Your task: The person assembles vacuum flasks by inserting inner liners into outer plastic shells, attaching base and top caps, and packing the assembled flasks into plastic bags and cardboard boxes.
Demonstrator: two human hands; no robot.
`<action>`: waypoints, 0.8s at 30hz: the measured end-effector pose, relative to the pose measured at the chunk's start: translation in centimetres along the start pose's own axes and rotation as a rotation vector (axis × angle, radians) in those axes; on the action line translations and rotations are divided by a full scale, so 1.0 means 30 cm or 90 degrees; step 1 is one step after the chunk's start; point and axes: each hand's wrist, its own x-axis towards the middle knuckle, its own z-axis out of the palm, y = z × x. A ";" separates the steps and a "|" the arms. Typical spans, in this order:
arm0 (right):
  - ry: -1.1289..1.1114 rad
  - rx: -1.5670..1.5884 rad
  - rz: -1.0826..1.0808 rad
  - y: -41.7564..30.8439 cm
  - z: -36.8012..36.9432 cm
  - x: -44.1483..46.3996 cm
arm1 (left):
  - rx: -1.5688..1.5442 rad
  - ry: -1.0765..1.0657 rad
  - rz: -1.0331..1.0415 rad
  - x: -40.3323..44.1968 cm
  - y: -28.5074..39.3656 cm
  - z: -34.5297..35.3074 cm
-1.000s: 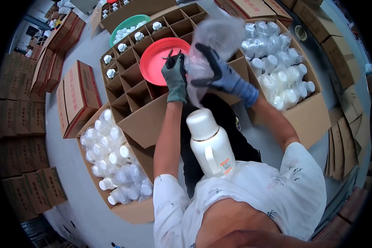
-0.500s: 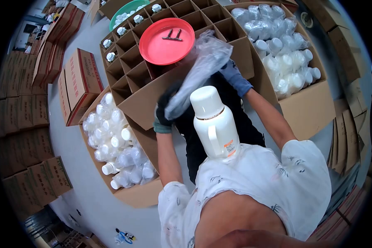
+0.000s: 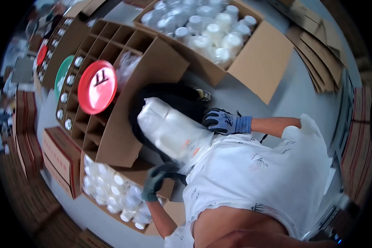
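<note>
A white vacuum flask (image 3: 173, 132) with an orange label stands between my legs against my shirt, with a clear plastic bag (image 3: 153, 118) drawn down over it. My left hand (image 3: 157, 180), in a dark green glove and a little blurred, is at the bag's lower edge, fingers closed on the film. On the flask's other side my right hand (image 3: 222, 122), in a blue-grey glove, has curled fingers at the bag's edge, near the flask's base. Its fingertips are partly hidden.
A divided carton (image 3: 120, 136) ahead holds a red tray (image 3: 97, 87) with dark small parts. Cartons of bagged white bottles stand at the top (image 3: 213, 35) and lower left (image 3: 107, 186). Flattened cardboard (image 3: 318, 58) leans at upper right; a closed carton (image 3: 62, 159) stands left.
The plastic bag, held loose beyond the flask before, is now over it. Both hands have come back toward my body, and the view has turned.
</note>
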 end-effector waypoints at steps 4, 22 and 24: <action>-0.066 0.032 -0.020 -0.008 -0.049 -0.040 | 0.129 0.285 0.231 0.145 0.381 0.250; 0.672 0.615 1.058 1.465 -0.650 -0.520 | 0.875 0.209 0.003 0.312 0.716 0.117; 0.596 0.547 1.143 1.541 -0.601 -0.488 | 0.904 0.225 0.093 0.406 0.755 0.140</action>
